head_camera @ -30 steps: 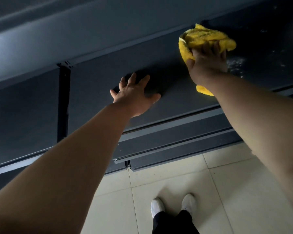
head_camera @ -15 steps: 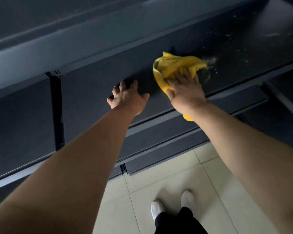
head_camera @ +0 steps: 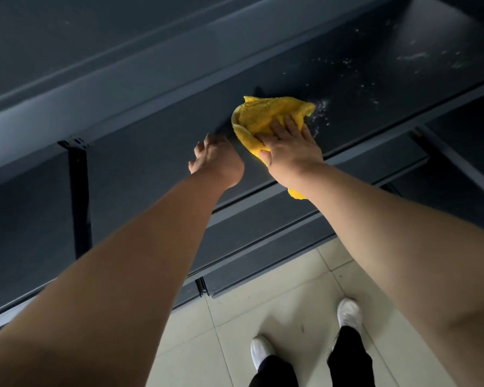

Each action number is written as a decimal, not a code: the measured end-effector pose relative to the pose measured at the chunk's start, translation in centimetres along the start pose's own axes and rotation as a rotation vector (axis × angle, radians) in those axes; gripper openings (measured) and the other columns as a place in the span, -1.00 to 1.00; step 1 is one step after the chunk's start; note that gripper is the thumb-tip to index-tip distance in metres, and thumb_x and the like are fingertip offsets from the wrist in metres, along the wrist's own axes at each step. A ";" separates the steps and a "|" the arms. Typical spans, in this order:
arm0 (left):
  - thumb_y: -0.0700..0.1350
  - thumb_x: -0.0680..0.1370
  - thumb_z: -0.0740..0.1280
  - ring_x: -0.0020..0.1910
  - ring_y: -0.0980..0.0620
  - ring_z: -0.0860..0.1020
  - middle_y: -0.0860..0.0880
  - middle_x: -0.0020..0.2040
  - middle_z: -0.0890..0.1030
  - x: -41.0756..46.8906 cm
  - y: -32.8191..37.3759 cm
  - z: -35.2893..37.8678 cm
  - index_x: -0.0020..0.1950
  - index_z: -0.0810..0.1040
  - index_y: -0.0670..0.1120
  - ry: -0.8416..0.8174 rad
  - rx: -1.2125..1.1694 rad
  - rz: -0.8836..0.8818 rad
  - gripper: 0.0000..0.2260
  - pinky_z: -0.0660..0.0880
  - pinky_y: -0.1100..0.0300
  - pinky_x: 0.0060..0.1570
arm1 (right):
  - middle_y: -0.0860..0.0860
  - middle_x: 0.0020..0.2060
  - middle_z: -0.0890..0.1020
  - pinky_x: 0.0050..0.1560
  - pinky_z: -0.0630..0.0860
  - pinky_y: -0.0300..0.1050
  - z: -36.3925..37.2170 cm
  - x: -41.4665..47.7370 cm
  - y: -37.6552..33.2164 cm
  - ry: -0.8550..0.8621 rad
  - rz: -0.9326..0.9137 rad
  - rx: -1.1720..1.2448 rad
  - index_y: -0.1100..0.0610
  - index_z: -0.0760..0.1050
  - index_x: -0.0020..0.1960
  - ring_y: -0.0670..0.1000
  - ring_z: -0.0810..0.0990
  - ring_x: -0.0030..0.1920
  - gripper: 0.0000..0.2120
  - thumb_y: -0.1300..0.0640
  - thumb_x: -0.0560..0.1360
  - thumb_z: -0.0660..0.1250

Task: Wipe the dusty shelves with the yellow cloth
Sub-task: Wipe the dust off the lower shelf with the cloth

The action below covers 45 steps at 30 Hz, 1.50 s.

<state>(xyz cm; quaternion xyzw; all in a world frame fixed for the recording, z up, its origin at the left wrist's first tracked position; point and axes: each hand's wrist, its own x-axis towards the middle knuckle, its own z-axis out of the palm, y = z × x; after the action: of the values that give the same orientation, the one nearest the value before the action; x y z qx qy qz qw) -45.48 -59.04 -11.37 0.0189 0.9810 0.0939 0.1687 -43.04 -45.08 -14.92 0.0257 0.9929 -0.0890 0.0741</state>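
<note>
A dark grey metal shelf (head_camera: 157, 163) runs across the view at arm's height. The yellow cloth (head_camera: 266, 114) lies bunched on it, with a tail hanging over the front edge. My right hand (head_camera: 288, 148) lies flat on the cloth's near half, fingers straight, and presses it onto the shelf. My left hand (head_camera: 214, 159) hovers just left of the cloth at the shelf's front edge; its fingers are loose and hold nothing. White dust specks (head_camera: 352, 65) dot the shelf to the right of the cloth.
Another dark shelf (head_camera: 95, 88) runs above. A black upright post (head_camera: 80, 196) stands at the left. Lower shelf edges (head_camera: 263, 241) step out below. My white shoes (head_camera: 348, 314) stand on pale floor tiles (head_camera: 277, 303).
My right hand slid the cloth leftward along the shelf toward my left hand. My left hand lifted from lying flat with spread fingers and now sits with fingers loosely drawn in.
</note>
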 end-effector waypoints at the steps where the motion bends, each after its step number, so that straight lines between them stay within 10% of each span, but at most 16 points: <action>1: -0.26 0.51 0.15 0.47 -0.18 0.14 -0.11 0.47 0.21 0.1 0.7 0.1 0.49 0.19 -0.16 -0.001 0.000 0.001 -0.47 0.24 -0.10 0.40 | 0.00 0.57 0.04 0.54 -0.17 0.14 -0.2 0.2 0.8 -0.002 -0.003 -0.005 -0.09 0.12 0.54 0.10 -0.13 0.57 -0.52 -0.14 0.64 -0.03; 23: -0.26 0.51 0.21 0.49 -0.14 0.11 -0.05 0.50 0.14 1.8 12.7 1.8 0.52 0.16 -0.09 0.016 -0.004 -0.113 -0.43 0.21 -0.18 0.40 | 0.06 0.54 0.13 0.52 0.01 0.17 -4.9 3.5 16.8 -0.010 0.068 -0.034 -0.07 0.12 0.53 0.19 0.06 0.54 -0.52 -0.13 0.64 -0.01; 34: -0.27 0.52 0.18 0.46 -0.14 0.15 -0.07 0.49 0.17 1.0 11.9 1.6 0.49 0.19 -0.14 -0.008 -0.062 -0.103 -0.48 0.27 -0.15 0.38 | 0.18 0.31 0.36 0.14 0.39 0.11 -6.1 0.4 14.4 0.020 0.192 -0.192 0.13 0.35 0.37 0.26 0.35 0.28 -0.61 -0.03 0.61 0.14; 40: -0.29 0.52 0.16 0.45 -0.16 0.16 -0.09 0.47 0.17 -0.1 9.2 0.4 0.48 0.18 -0.19 0.020 -0.069 -0.114 -0.48 0.27 -0.14 0.39 | 0.18 0.52 0.13 0.46 0.14 0.19 -8.6 0.2 9.4 -0.254 0.170 0.299 0.06 0.19 0.52 0.26 0.12 0.49 -0.37 -0.10 0.49 -0.04; 45: -0.29 0.50 0.18 0.44 -0.17 0.17 -0.08 0.48 0.16 -0.6 6.5 -1.0 0.46 0.19 -0.19 0.059 -0.082 -0.141 -0.48 0.28 -0.18 0.36 | 0.07 0.44 0.35 0.27 0.40 -0.06 -11.3 0.1 7.0 -0.226 0.088 0.618 0.05 0.16 0.53 0.12 0.40 0.37 -0.31 0.10 0.47 0.37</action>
<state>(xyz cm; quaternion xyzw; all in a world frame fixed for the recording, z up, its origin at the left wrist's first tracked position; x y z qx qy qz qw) -45.26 -52.90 -9.01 -0.0599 0.9797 0.1226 0.1465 -44.35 -36.17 -5.12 0.0799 0.9025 -0.3849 0.1762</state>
